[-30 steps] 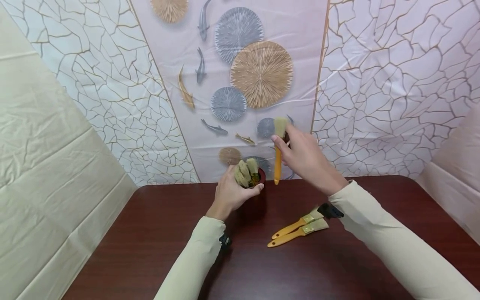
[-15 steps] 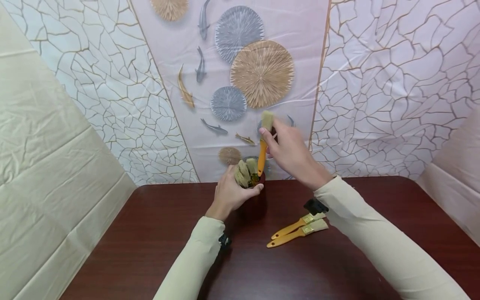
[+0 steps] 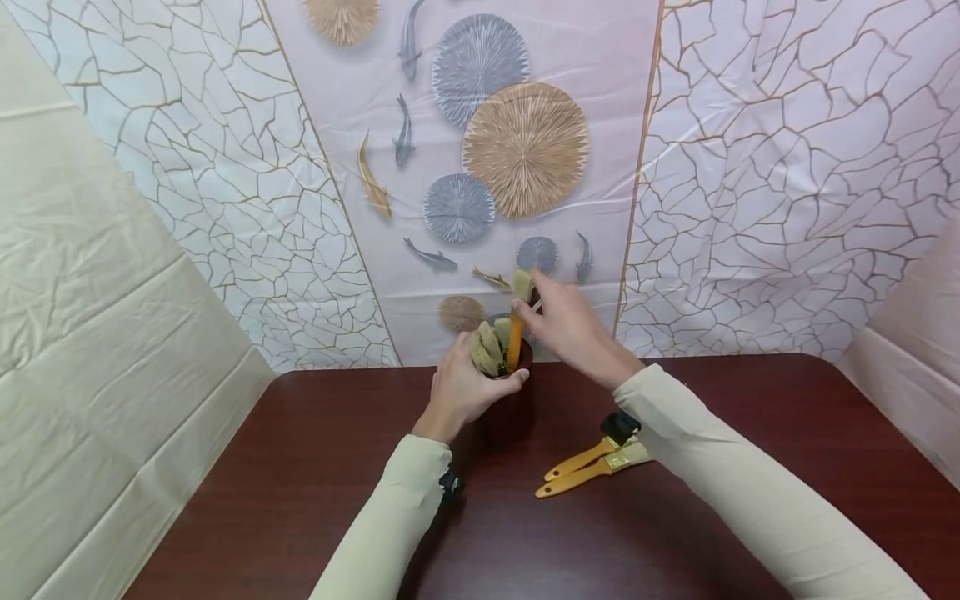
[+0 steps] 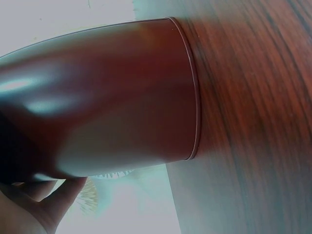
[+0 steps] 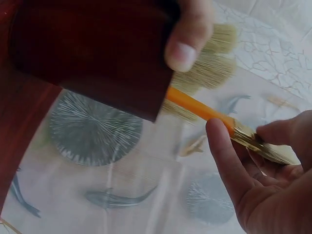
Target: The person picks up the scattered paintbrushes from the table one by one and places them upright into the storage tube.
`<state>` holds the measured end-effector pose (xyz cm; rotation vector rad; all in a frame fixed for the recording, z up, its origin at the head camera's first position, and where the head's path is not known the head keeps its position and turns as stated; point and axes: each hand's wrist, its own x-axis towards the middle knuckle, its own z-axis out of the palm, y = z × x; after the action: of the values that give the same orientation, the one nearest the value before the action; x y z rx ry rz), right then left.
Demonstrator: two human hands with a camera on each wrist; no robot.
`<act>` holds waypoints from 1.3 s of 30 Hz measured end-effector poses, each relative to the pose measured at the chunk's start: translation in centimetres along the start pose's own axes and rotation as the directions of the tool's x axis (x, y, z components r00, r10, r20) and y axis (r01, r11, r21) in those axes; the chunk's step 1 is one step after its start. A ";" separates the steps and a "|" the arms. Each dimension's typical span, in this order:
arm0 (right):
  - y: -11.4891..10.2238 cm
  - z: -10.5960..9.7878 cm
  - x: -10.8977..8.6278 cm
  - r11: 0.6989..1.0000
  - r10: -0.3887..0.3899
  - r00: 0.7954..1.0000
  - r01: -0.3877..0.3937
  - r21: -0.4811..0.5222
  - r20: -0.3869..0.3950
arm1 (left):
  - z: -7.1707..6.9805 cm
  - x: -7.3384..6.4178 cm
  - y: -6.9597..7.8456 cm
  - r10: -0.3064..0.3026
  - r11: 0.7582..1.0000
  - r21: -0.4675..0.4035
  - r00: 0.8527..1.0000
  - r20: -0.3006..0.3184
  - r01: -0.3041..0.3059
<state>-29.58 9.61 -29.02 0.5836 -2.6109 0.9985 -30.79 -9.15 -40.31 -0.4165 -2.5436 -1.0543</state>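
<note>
A dark red-brown cup (image 4: 126,97) stands on the table near its back edge, with several paintbrushes (image 3: 489,343) in it, bristles up. My left hand (image 3: 467,385) grips the cup round its rim, thumb on the near side. My right hand (image 3: 573,325) pinches another paintbrush (image 3: 516,333) near its metal band, bristles up. In the right wrist view the lower end of its orange handle (image 5: 195,105) passes behind the cup's rim. Two more paintbrushes (image 3: 581,479) with orange handles lie on the table below my right wrist, their bristles partly covered by the sleeve.
The dark wood table (image 3: 315,500) meets a patterned cloth backdrop (image 3: 750,208) just behind the cup. A plain cream cloth (image 3: 112,375) hangs along the left side.
My right hand has moved left and then down with its paintbrush, from beside the cup until the handle end went inside. The left hand has stayed on the cup.
</note>
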 end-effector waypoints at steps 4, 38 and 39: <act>0.6 0.7 0.0 0.998 -0.013 0.999 0.015 -0.053 0.037 | 0.0 -0.1 0.1 -0.006 1.000 0.003 1.000 -0.005 0.006; 4.0 3.6 -1.3 0.999 0.004 1.000 -0.005 -0.051 -0.018 | 0.2 0.0 0.2 -0.029 0.999 0.014 1.000 -0.007 0.029; 4.0 3.2 -1.4 1.000 0.023 1.000 -0.024 -0.013 -0.009 | 0.1 0.0 0.1 -0.028 0.999 0.015 1.000 -0.006 0.028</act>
<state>-30.54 10.50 -34.17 0.5450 -2.6203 0.9875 -30.75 -9.01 -40.28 -0.3742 -2.5581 -1.0444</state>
